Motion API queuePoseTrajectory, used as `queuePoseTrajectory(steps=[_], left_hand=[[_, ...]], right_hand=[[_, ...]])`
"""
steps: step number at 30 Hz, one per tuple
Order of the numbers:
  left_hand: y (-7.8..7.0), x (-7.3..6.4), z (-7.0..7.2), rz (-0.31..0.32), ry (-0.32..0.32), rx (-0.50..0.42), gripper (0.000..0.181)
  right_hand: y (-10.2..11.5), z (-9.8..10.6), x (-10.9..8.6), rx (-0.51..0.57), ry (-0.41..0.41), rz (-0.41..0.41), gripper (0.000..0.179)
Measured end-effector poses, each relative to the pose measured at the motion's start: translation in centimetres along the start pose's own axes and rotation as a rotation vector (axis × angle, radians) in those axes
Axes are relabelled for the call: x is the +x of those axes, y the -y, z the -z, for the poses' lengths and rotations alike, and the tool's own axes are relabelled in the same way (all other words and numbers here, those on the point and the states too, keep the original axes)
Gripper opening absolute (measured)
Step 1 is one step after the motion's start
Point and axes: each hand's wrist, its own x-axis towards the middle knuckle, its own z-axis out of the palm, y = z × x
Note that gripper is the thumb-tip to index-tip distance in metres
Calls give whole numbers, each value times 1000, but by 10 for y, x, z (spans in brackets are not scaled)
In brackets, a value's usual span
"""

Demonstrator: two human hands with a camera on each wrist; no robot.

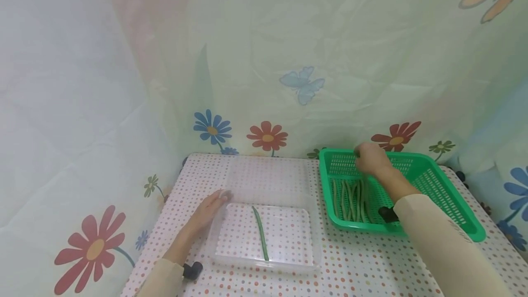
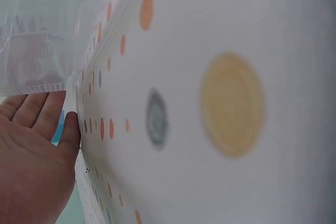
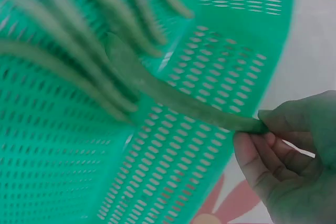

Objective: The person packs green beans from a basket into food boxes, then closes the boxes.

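Observation:
My right hand (image 1: 371,158) is over the far side of the green basket (image 1: 443,203). In the right wrist view, thumb and fingers of the right hand (image 3: 294,150) pinch one end of a green bean (image 3: 184,103). Several more green beans (image 1: 350,200) lie side by side in the basket's left half. With fingers extended, my left hand (image 1: 208,210) touches the left edge of a clear plastic box (image 1: 264,267). A single green bean (image 1: 261,233) lies lengthwise in that box.
The table (image 1: 342,269) wears a polka-dot cover. Behind the box is a clear plastic lid-like panel (image 1: 268,173), flat against the cover. A flowered curtain (image 1: 350,58) hangs close behind the table and along both sides.

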Motion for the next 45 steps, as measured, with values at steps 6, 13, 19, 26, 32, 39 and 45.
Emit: queuePoseTrajectory(steps=[6,13,19,26,32,39,45], left_hand=[[5,1,-2,2,14,-11,60],[6,1,-1,-6,9,-6,57],[3,0,-1,2,-2,-5,55],[3,-1,1,5,1,-10,56],[4,0,1,8,2,-12,55],[6,2,-1,-1,0,-4,52],[2,1,0,-6,2,-1,55]], right_hand=[[11,10,-4,92,-35,19,43],[30,20,-5,118,-65,72,39],[52,29,-4,155,-37,69,42],[79,27,-2,289,-40,126,40],[103,3,0,434,13,180,38],[132,-21,-2,524,58,150,35],[154,-33,-8,547,105,186,33]])
